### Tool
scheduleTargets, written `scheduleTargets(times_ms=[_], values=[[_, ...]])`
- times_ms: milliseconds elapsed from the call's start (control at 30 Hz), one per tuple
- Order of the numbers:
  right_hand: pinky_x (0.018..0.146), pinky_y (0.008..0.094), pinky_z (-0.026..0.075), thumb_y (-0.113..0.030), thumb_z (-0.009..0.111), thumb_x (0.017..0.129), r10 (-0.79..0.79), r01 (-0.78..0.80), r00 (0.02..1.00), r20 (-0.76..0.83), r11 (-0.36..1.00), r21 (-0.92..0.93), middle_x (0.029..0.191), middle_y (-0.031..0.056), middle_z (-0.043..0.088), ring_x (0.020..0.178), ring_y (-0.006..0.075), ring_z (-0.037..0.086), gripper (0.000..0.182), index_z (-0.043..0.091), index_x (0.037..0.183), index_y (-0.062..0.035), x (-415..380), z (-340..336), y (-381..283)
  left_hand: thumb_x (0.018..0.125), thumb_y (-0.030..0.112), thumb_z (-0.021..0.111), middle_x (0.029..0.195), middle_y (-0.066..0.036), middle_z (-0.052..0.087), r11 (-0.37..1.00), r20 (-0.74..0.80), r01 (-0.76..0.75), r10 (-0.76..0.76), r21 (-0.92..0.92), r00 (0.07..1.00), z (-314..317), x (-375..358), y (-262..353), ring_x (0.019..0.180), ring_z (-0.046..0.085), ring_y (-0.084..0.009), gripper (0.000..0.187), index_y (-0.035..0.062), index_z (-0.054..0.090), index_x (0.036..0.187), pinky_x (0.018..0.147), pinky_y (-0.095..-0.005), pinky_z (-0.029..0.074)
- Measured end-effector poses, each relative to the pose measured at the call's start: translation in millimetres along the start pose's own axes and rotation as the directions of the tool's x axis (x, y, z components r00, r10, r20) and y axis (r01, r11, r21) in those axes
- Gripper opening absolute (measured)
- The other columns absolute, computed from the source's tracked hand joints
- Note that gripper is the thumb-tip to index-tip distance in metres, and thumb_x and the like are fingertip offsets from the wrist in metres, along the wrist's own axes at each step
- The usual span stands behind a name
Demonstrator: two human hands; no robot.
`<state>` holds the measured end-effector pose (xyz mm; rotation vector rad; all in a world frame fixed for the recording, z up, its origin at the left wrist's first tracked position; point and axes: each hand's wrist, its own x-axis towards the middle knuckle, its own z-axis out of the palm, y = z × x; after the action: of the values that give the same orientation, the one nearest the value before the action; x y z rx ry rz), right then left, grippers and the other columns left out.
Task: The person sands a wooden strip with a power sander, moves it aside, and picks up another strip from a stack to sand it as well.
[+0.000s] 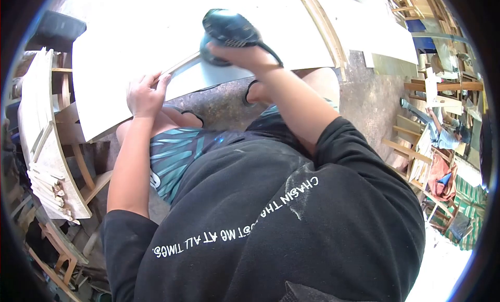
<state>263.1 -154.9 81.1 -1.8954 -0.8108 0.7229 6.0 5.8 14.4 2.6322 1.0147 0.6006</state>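
Note:
My right hand (239, 57) is wrapped round a teal and black power tool (229, 31), blurred by motion, with a dark cord at its rear. Under the tool lies the far end of a thin wooden strip (179, 65), near the front edge of a large white board (114, 57). At the strip's near end, my left hand (147, 93) pinches it between thumb and fingers, left of the tool. The board's surface is overexposed, so detail on it is lost.
Long wooden strips (323, 28) lie across the board at the right. A side bench (44, 130) at the left bears a pile of thin sticks (49, 192). Another person (442, 133) is at the far right among timber. A dark bin (57, 28) stands at the upper left.

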Motion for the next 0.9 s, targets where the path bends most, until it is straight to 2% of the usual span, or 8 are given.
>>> scheduleTargets(times_ms=[67, 133, 167, 333, 533, 600, 767, 900], values=[[0.092, 0.0365, 0.059, -0.038, 0.087, 0.074, -0.227, 0.225, 0.973, 0.050, 0.974, 0.038, 0.106, 0.0087, 0.079, 0.100, 0.0200, 0.074, 0.048, 0.075, 0.112, -0.0100, -2.7, 17.7, -17.2, 0.086, 0.045, 0.083, 0.091, -0.002, 0.077, 1.000, 0.001, 0.016, -0.016, -0.013, 1.000, 5.6, 3.7, -2.1, 0.094, 0.070, -0.0289, 0.029, 0.0197, 0.084, 0.101, 0.083, -0.0428, 0.057], [0.089, 0.0396, 0.059, -0.036, 0.082, 0.075, -0.244, 0.246, 0.969, 0.036, 0.963, -0.110, 0.103, 0.0121, 0.078, 0.096, 0.0267, 0.074, 0.040, 0.074, 0.106, -0.0110, -7.8, 30.0, -27.3, 0.086, 0.045, 0.082, 0.091, -0.003, 0.077, 0.997, 0.051, 0.054, -0.051, -0.057, 0.997, 5.3, 3.3, -4.1, 0.095, 0.070, -0.0290, 0.030, 0.0191, 0.084, 0.101, 0.083, -0.0433, 0.057], [0.094, 0.0412, 0.057, -0.042, 0.083, 0.078, -0.223, 0.244, 0.966, 0.133, 0.956, -0.162, 0.110, 0.0148, 0.077, 0.103, 0.0305, 0.073, 0.048, 0.076, 0.115, -0.0130, -7.5, 27.9, -33.9, 0.086, 0.044, 0.082, 0.092, -0.004, 0.076, 0.999, 0.034, 0.013, -0.012, -0.037, 0.999, 4.4, 3.6, -3.3, 0.095, 0.070, -0.0291, 0.030, 0.0184, 0.084, 0.101, 0.084, -0.0435, 0.056], [0.085, 0.0422, 0.058, -0.031, 0.077, 0.078, -0.245, 0.257, 0.965, 0.092, 0.953, -0.158, 0.096, 0.0144, 0.077, 0.091, 0.0320, 0.072, 0.031, 0.075, 0.102, -0.0125, -8.0, 13.2, -34.6, 0.087, 0.044, 0.082, 0.097, -0.004, 0.076, 1.000, 0.068, 0.021, -0.020, -0.008, 0.997, -1.2, 5.7, 0.2, 0.095, 0.070, -0.0290, 0.030, 0.0195, 0.084, 0.105, 0.086, -0.0429, 0.056], [0.096, 0.0365, 0.057, -0.037, 0.086, 0.079, 0.130, -0.103, 0.963, -0.234, 0.987, 0.125, 0.107, 0.0124, 0.079, 0.102, 0.0231, 0.075, 0.050, 0.076, 0.116, -0.0051, -9.2, -45.2, 0.8, 0.092, 0.048, 0.074, 0.118, -0.011, 0.074, 0.994, 0.085, -0.023, 0.013, 0.109, 0.996, -9.8, 7.2, 10.4, 0.108, 0.068, -0.0343, 0.039, 0.0222, 0.081, 0.120, 0.095, -0.0464, 0.053], [0.107, 0.0382, 0.049, -0.054, 0.080, 0.084, 0.159, -0.207, 0.925, -0.345, 0.973, -0.105, 0.122, 0.0139, 0.075, 0.117, 0.0272, 0.069, 0.068, 0.070, 0.131, -0.0049, -16.1, -71.7, -3.6, 0.096, 0.049, 0.068, 0.126, -0.014, 0.072, 0.982, 0.082, -0.085, 0.072, 0.170, 0.994, -10.0, 8.5, 11.9, 0.115, 0.066, -0.0373, 0.042, 0.0231, 0.077, 0.128, 0.101, -0.0496, 0.050], [0.105, 0.0383, 0.050, -0.043, 0.082, 0.085, 0.114, -0.158, 0.893, -0.436, 0.985, -0.065, 0.119, 0.0120, 0.076, 0.114, 0.0238, 0.069, 0.055, 0.073, 0.125, -0.0055, -35.4, -106.1, 28.8, 0.103, 0.052, 0.057, 0.144, -0.014, 0.066, 0.932, 0.108, -0.176, 0.149, 0.318, 0.983, 5.0, 6.0, -3.7, 0.133, 0.060, -0.0390, 0.047, 0.0278, 0.068, 0.142, 0.111, -0.0527, 0.043], [0.108, 0.0383, 0.048, -0.037, 0.085, 0.086, 0.171, -0.163, 0.884, -0.435, 0.985, 0.055, 0.126, 0.0111, 0.073, 0.119, 0.0228, 0.066, 0.057, 0.071, 0.132, -0.0060, -67.0, -109.4, 9.3, 0.103, 0.051, 0.059, 0.146, -0.011, 0.065, 0.962, 0.151, -0.172, 0.142, 0.213, 0.978, -1.4, -2.8, 1.3, 0.139, 0.057, -0.0382, 0.044, 0.0283, 0.071, 0.138, 0.112, -0.0510, 0.044]])
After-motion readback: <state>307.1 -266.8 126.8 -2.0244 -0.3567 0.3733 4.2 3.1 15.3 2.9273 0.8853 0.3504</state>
